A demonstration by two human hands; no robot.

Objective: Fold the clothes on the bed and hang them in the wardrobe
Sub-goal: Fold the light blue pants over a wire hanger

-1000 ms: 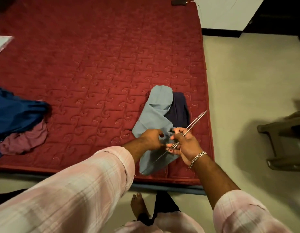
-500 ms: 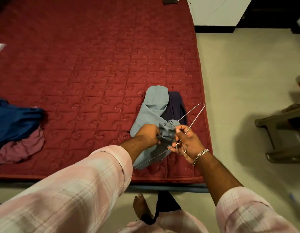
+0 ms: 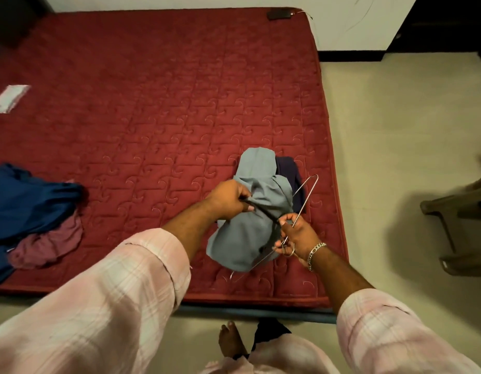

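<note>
Grey-blue garment bunched near the mattress's right front corner, partly lifted, draped over the bar of a thin wire hanger. Far end of the cloth resting on the red quilted mattress, overlapping a dark folded garment just behind and to the right. Left hand clamped on a fold of the grey-blue cloth, fingers curled around it, pulling it taut toward the left. Right hand closed around the hanger near its hook, thumb and fingers pinching the wire; silver chain bracelet at the wrist. Hanger tilted, one corner pointing up and away past the mattress edge, the other end poking out below the cloth. Both forearms in pale pink plaid sleeves.

Further left, at the mattress's front edge, a heap of blue cloth with a maroon piece touching it. White flat packet near the left edge. Small dark object at the far right corner. Bare foot on the pale floor below. Brown chair legs at the right, well apart from the bed.
</note>
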